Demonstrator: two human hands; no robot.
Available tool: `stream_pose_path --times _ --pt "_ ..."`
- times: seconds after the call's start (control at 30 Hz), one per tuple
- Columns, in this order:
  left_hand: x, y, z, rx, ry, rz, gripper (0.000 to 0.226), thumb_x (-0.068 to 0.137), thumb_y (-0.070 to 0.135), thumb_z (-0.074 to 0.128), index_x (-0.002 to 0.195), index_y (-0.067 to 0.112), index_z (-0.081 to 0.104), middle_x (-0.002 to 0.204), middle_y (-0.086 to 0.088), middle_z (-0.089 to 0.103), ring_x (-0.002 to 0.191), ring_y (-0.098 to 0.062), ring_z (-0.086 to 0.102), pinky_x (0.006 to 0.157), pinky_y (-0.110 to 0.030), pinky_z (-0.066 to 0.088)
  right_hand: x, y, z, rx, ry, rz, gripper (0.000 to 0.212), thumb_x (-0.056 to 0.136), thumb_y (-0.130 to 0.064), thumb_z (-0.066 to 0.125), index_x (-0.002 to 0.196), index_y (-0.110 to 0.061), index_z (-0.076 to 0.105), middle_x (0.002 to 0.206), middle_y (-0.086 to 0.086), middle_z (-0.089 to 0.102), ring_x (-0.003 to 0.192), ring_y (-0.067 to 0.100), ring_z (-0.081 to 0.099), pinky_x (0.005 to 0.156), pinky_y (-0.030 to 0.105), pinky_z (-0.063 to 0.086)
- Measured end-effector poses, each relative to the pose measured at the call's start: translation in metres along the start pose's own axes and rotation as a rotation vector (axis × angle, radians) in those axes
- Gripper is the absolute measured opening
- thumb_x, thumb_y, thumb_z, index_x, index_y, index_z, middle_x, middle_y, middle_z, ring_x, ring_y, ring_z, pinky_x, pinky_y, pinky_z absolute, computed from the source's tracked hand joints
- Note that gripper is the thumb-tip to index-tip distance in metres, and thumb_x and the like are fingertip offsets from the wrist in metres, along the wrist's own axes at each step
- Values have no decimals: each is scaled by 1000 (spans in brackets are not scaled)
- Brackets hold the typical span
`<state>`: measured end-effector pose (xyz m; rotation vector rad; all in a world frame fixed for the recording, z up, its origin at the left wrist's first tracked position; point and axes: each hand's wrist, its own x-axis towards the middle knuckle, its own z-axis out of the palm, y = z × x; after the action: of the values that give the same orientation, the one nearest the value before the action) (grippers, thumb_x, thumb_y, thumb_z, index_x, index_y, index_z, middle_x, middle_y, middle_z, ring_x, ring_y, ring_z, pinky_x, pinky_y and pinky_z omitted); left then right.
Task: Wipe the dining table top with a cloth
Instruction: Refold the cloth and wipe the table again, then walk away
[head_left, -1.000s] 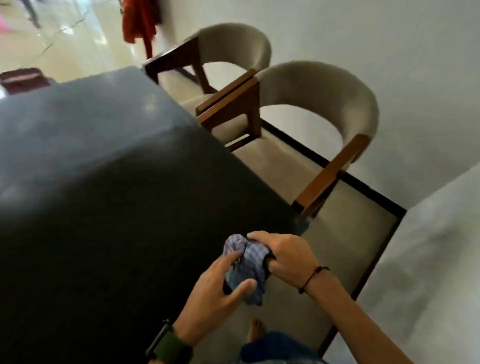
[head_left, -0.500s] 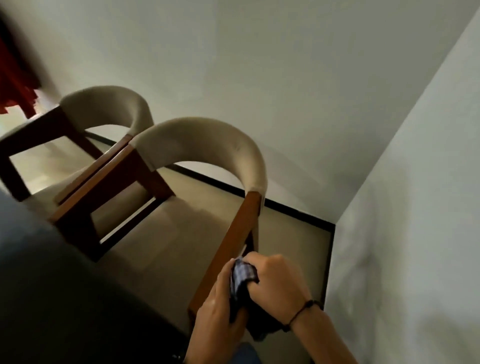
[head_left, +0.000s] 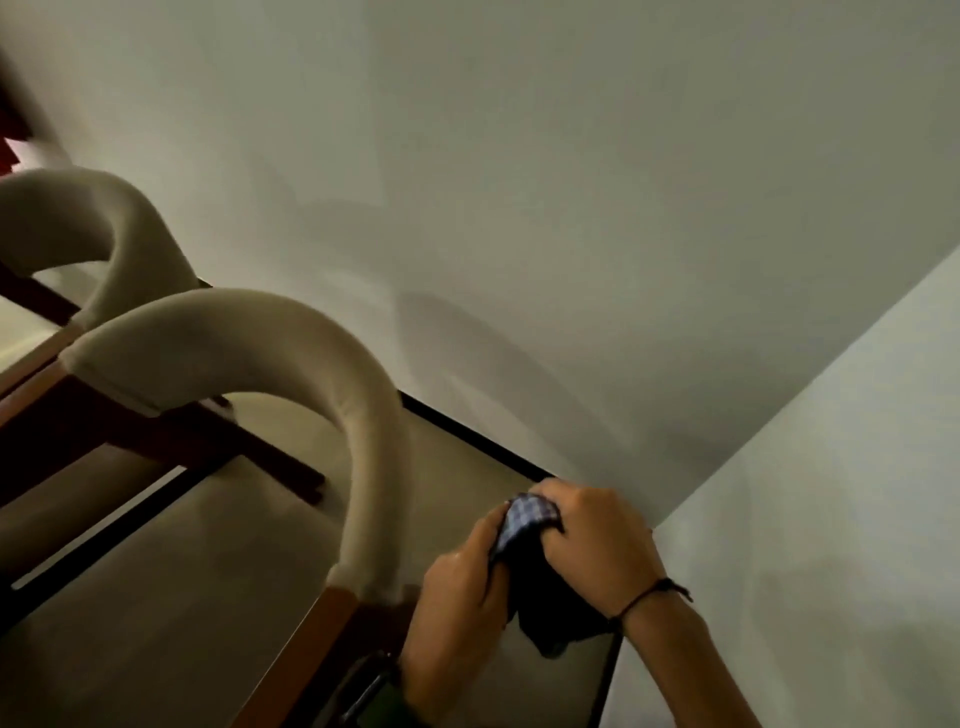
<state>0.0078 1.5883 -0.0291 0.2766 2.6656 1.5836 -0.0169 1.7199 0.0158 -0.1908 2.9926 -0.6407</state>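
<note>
A blue checked cloth (head_left: 530, 525) is bunched between both my hands, low in the view and in front of the room's corner. My right hand (head_left: 597, 540) grips its top with curled fingers, and a dark end of the cloth hangs below that hand. My left hand (head_left: 457, 597) pinches the cloth's left side between thumb and fingers. The dining table top is out of view.
Two beige upholstered chairs with wooden arms stand at the left, the nearer chair (head_left: 311, 353) and the farther chair (head_left: 93, 208). White walls (head_left: 571, 182) meet in a corner at the right. Beige floor (head_left: 156, 597) with a black skirting line (head_left: 467, 431) lies below.
The view has swung right, away from the dark table top, toward the chairs and wall corner. Both hands kept hold of the cloth and bunched it tighter.
</note>
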Motion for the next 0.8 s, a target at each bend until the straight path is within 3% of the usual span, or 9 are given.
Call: stream_pose_path --times 0.1,0.17,0.23,0.4,0.5,0.7,0.8 --pt "63 20 33 32 -38 -6 62 79 52 21 133 27 40 85 -6 71 69 -18 64 67 -35 53 51 49 -28 71 54 68 22 90 -22 53 107 -20 66 96 5 71 87 24 65 72 28 51" --pt "106 25 46 103 -27 -11 53 84 43 24 133 30 38 83 -9 70 67 -23 64 64 -39 53 91 74 -39 117 54 83 20 88 -21 55 103 -16 68 95 7 72 86 26 65 74 32 53" --pt "152 30 56 165 12 -17 52 85 37 24 135 29 36 83 -11 69 67 -25 64 64 -37 52 138 97 -45 120 32 70 19 88 -21 54 99 -13 67 93 9 71 84 29 64 74 39 53" --pt "254 41 61 276 111 -12 39 97 17 37 135 20 32 81 -6 64 63 -17 61 64 -26 54 243 117 -62 0 135 -102 18 94 -27 50 99 -15 63 88 8 69 78 27 63 62 31 48" --pt "304 40 54 303 263 -40 46 95 15 42 139 18 28 92 -8 66 74 -17 63 70 -24 52 293 108 -75 190 216 -177 23 95 -27 53 107 -12 66 86 12 71 76 30 66 62 33 52" --pt "359 18 18 251 502 -199 59 91 21 50 141 13 21 122 -12 58 100 -21 61 87 -23 48 370 57 -61 426 138 -354 29 91 -14 59 119 -5 63 95 16 72 83 32 68 73 39 58" --pt "385 -2 -9 228 601 -288 65 88 25 53 142 13 18 130 -10 54 109 -18 57 93 -22 44 408 30 -42 528 86 -405 32 87 -4 60 119 -3 62 103 15 71 89 29 69 79 27 54"
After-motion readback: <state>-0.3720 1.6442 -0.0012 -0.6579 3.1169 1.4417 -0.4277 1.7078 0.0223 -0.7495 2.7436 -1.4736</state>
